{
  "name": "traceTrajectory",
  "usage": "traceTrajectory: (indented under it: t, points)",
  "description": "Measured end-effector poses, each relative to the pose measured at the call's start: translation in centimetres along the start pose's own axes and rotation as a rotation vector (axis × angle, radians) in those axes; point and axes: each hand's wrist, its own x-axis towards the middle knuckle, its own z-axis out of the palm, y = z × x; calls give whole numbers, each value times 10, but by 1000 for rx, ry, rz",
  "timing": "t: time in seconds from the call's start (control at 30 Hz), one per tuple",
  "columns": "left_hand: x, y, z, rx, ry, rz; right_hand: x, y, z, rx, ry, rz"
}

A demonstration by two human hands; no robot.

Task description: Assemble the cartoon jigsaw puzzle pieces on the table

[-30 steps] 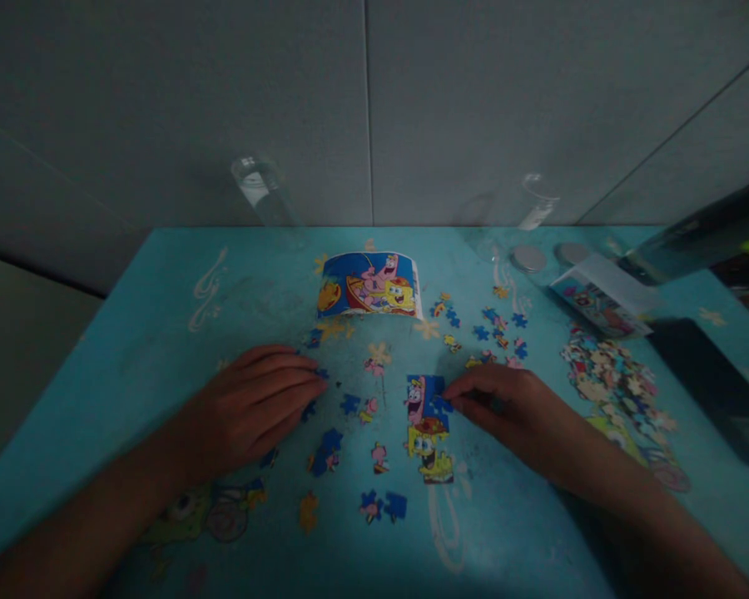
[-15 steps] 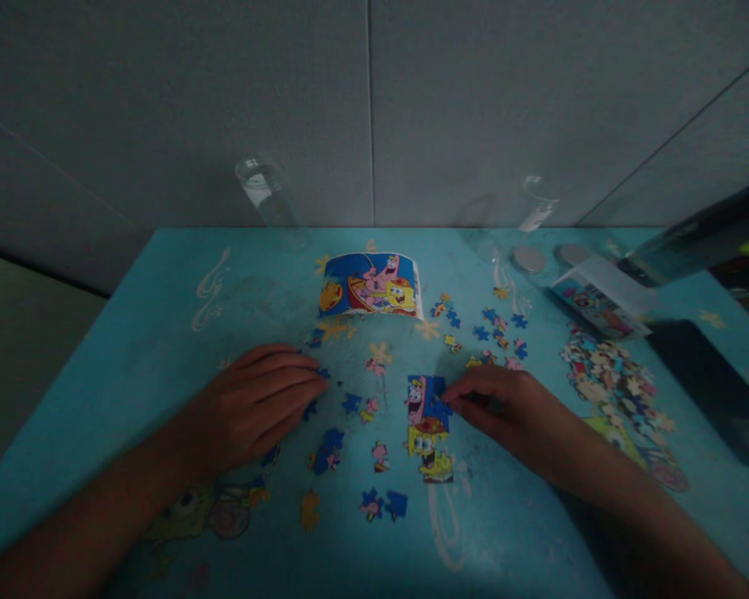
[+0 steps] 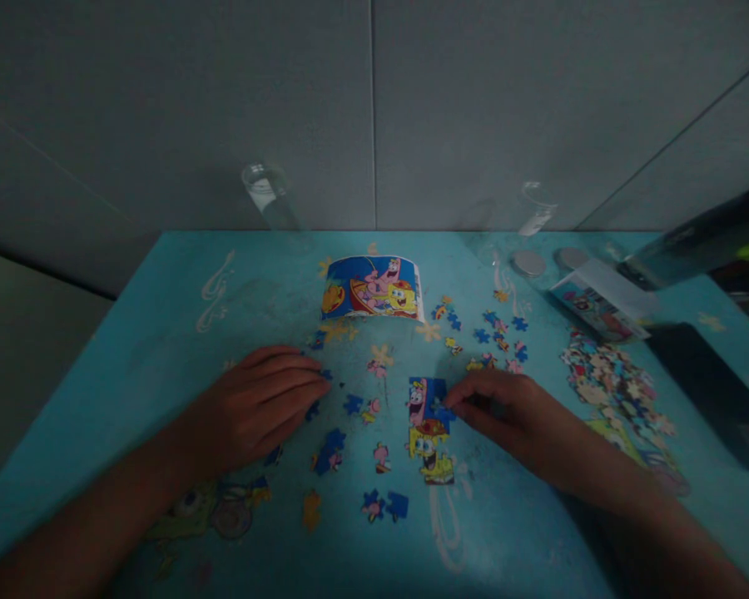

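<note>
Turquoise spreads across the worktop [image 3: 162, 374], dim under the grey wall. From where I stand, the joined section of a jigsaw [image 3: 428, 445] lies between the person's two hands, nearer the right one, a tall strip showing a pink face above a yellow one. The right hand [image 3: 515, 408] comes in at its upper right side, thumb and forefinger pinching a blue piece [image 3: 440, 407] against its edge; I can't tell whether that piece is fully seated. The left hand [image 3: 262, 403] rests palm down, its fingers stretched out and pressed together, the tips beside small blue bits.

Loose pieces [image 3: 332, 449] lie scattered between the left hand and the strip, with others beyond the right hand. A curved picture card [image 3: 374, 289] sits farther back, showing the same two faces. Over on the right, a heap of mixed pieces [image 3: 615, 383] lies just beside a dark phone [image 3: 711, 395].
</note>
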Motion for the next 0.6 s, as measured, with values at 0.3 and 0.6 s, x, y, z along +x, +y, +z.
traceTrajectory:
  t: [0.3, 0.6]
  points:
    - [-2, -5, -5, 48, 25, 39, 3, 9, -11, -3, 339, 150]
    - [-13, -41, -23, 213, 164, -146, 11, 30, -9, -145, 455, 147]
